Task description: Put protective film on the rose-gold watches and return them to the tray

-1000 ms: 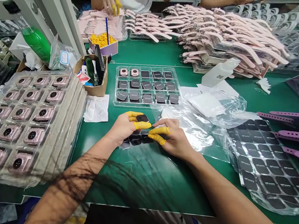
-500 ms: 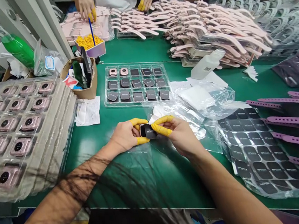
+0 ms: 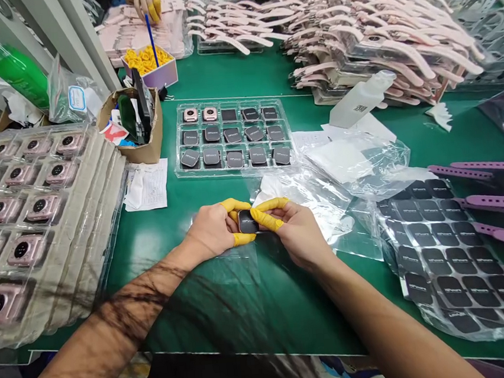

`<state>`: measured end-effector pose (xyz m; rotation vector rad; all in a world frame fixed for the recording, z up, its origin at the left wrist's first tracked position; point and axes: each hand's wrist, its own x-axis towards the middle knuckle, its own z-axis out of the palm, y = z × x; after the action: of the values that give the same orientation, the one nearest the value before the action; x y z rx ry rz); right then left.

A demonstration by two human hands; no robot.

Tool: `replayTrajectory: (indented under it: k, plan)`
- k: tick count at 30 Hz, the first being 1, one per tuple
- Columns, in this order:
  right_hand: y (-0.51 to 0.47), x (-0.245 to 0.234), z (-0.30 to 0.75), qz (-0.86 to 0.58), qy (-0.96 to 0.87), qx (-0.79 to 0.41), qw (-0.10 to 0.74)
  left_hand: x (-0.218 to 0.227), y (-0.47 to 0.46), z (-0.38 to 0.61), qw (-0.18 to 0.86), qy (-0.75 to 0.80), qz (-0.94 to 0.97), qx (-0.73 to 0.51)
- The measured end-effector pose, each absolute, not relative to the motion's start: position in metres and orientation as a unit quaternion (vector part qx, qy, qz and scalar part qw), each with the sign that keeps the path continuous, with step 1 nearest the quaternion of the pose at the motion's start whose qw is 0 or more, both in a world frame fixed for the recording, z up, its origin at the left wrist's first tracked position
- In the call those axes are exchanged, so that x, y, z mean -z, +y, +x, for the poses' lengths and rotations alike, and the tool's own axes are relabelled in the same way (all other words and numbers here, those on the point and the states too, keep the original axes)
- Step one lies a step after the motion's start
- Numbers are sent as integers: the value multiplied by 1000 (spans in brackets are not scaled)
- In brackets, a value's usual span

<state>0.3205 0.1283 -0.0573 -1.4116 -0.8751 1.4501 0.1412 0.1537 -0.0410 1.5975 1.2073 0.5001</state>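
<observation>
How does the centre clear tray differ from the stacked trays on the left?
The centre clear tray holds mostly dark square pads plus two pink pieces; the stacked trays hold pink square devices with black circular faces. The centre tray is a single layer, while the left ones form a thick stack. Both are clear plastic with a grid of compartments.

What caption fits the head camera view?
Left hand and right hand in yellow finger cots pinch a black pad over a green bench mat near a plastic tray.
</observation>
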Motion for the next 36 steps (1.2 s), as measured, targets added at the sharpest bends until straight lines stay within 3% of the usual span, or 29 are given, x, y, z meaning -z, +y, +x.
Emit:
replayTrajectory:
  k: [19,24,28,31,34,36]
  plan:
    - [127,62,319,-574,-377,-573,448,42,153,142,502,505,672,-205]
    - [121,66,315,-599,-479,-410,493,45,155,137,615,495,529,-312]
    - [119,69,308,-486,-768,-213,359,43,167,131,681,443,427,-397]
    - [121,69,304,-427,-849,-142,276,31,208,136,600,435,546,-391]
    - [123,69,304,-419,-854,-135,278,17,279,150,403,473,675,-398]
    - [123,68,305,-418,-854,-128,282,11,326,160,334,534,683,-370]
